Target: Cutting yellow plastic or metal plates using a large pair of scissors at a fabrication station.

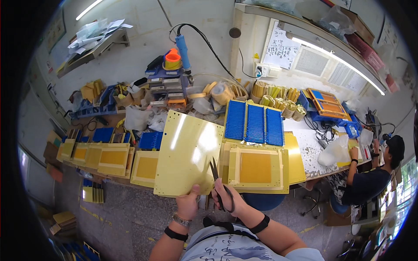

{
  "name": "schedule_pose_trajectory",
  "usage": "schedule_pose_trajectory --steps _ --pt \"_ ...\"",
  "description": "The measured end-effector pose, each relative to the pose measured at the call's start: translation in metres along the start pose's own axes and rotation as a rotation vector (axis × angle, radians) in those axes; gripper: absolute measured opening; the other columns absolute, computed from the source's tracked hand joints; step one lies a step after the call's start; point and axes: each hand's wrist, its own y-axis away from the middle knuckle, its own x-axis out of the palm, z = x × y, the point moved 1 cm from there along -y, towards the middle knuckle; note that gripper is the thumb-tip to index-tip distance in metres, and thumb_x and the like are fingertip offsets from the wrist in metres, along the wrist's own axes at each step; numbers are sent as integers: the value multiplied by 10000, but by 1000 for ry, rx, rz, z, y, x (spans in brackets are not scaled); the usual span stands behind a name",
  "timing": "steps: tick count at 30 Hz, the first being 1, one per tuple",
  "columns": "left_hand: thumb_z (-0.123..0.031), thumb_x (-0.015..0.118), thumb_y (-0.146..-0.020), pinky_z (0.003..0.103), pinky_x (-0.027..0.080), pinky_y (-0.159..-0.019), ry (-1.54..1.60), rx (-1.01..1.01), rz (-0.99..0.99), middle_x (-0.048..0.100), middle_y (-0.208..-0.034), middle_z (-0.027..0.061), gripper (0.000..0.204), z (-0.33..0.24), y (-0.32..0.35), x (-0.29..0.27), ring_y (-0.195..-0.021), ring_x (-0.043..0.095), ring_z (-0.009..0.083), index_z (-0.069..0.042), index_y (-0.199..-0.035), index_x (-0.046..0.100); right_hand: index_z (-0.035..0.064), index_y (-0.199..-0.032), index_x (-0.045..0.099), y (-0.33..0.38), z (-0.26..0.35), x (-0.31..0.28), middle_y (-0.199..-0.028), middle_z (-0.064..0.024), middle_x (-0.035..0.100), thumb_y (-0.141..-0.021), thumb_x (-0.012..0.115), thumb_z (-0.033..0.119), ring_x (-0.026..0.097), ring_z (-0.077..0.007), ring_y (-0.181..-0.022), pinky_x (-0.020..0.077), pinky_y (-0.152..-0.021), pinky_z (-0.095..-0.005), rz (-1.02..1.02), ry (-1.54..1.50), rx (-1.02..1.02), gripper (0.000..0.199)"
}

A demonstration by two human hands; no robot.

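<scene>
My left hand (188,203) is closed on the lower edge of a large pale yellow panel (187,143), its thumb on the front face. The panel is tilted up, with small holes along its edges and glare on its surface. In my right hand (227,201) is a pair of dark scissors (214,170), fingers at the handle loops. The blades point up in front of the panel's lower right part; whether they touch it, I cannot tell. To the right lies a taped, framed board (257,168) with an orange-brown square. Behind it are blue ribbed strips (255,122) in several columns.
More framed boards (114,157) line the bench at left. Tape rolls (221,93) and plastic bags sit behind the panel, below a hanging blue tool (183,52). A co-worker (370,167) sits at right near a white bag (334,151). A blue stool (264,201) stands under the bench.
</scene>
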Motion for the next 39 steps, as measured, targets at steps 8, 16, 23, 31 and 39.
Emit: schedule_pose_trajectory --steps 8,16,23,31,39 --pt "-142 648 -1008 312 539 -873 -89 33 8 689 -1188 70 281 5 5 3 -1039 650 159 -1 -1251 629 57 -725 514 1 -6 6 -589 -23 461 -1017 343 692 484 -127 -497 422 -487 -295 -3 -127 75 719" --pt "-136 656 -1005 317 532 -904 33 4 2 706 -1162 80 273 12 13 0 -1042 656 163 23 -1228 645 89 -646 470 2 -12 13 -556 -15 437 -995 372 721 451 -123 -454 365 -435 -272 -37 -171 101 728" --pt "-70 614 -1013 344 551 -946 -80 32 72 648 -1273 90 325 38 9 -20 -1129 638 196 -10 -1330 575 99 -621 444 4 -6 14 -532 -3 403 -974 409 739 397 -114 -408 316 -400 -260 -63 -320 288 732" --pt "-116 675 -991 310 525 -908 5 16 36 709 -1150 74 264 12 23 -6 -1028 648 147 18 -1218 655 103 -665 454 4 -2 24 -533 8 388 -977 428 724 377 -102 -407 330 -395 -258 -52 -401 200 696" --pt "-107 669 -992 310 524 -916 -183 135 -17 696 -1183 77 268 20 23 -9 -1058 646 156 18 -1228 648 133 -676 431 5 -9 19 -540 26 372 -968 455 722 364 -87 -406 308 -379 -252 -35 -275 204 659"
